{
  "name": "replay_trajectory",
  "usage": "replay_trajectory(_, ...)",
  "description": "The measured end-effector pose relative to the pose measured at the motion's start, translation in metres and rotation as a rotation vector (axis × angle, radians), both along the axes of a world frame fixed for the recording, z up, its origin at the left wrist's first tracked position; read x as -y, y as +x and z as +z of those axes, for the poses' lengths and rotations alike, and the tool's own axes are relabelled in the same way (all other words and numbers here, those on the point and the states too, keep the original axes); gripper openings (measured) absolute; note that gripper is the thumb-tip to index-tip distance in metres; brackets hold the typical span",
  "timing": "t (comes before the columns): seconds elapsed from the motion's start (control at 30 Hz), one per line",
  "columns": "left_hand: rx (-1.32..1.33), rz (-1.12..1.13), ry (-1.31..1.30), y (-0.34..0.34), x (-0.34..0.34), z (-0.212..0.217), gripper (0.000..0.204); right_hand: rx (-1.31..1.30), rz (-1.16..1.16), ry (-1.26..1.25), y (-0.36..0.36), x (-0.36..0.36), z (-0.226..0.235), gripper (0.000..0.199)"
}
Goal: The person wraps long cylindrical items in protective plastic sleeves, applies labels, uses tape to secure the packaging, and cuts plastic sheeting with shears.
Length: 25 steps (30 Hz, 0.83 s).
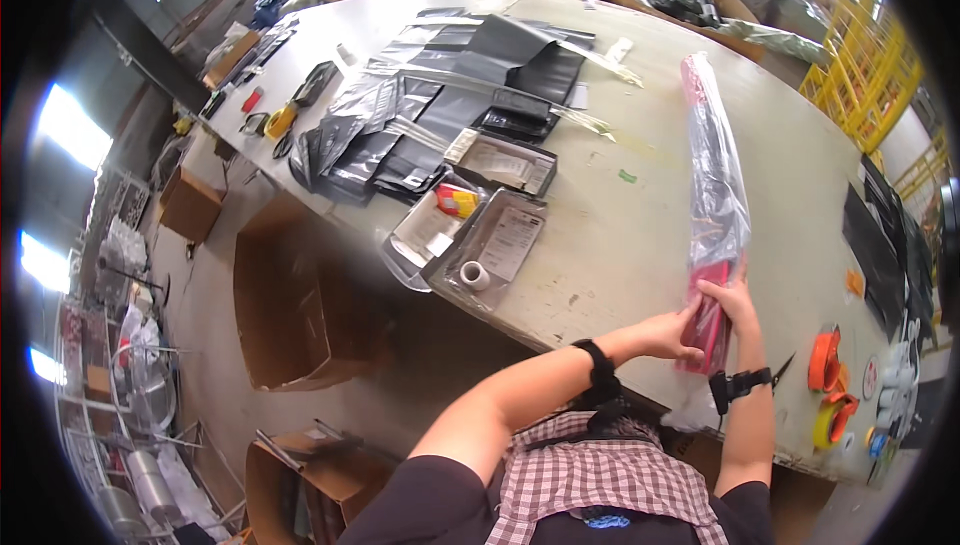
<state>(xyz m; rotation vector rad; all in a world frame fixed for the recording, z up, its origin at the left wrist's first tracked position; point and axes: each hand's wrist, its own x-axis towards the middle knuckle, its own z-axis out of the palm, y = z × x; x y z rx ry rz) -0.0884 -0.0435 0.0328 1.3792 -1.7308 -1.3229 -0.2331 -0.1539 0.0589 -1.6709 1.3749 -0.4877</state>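
A long, narrow clear plastic bag [716, 185] lies on the table, reaching from its near edge well toward the far side. Dark, rolled-looking contents show through most of it, with pink at the near part and the far tip; what they are I cannot make out. My left hand [670, 333] grips the near pink part from the left side. From the right, my right hand [735, 303] closes round the same part, its thumb over the top. The bag's loose near end [692, 410] hangs at the table edge by my waist.
Black plastic bags [440, 110] cover the table's left half beside trays [505, 235] of labels. Orange tape rolls [825, 360] and scissors [784, 372] are at the right. Open cardboard boxes [285, 315] stand on the floor at left; more line the far edge.
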Motion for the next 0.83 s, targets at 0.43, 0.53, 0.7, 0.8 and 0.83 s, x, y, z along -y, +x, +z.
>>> replay_trajectory(0.43,0.886,0.881,-0.353,0.510,-0.076,0.055,0.013,-0.162,-0.125,-0.199,-0.072,-0.068,-0.025,0.088)
replay_trajectory(0.53,1.171,0.610,-0.132,0.599,-0.071,0.029,0.025,-0.507,-0.176,-0.325,-0.052,-0.079,-0.030,0.088)
replay_trajectory(0.7,1.345,0.251,0.127,0.653,-0.072,0.008,0.077,-0.717,-0.229,-0.287,-0.043,-0.090,-0.025,0.088)
replay_trajectory(0.8,1.266,0.241,-0.142,0.683,-0.079,0.000,0.070,-0.762,-0.215,-0.232,-0.025,-0.114,-0.010,0.088)
replay_trajectory(0.83,1.282,0.223,-0.134,0.692,-0.081,-0.005,0.066,-0.798,-0.190,-0.235,-0.023,-0.123,-0.010,0.088)
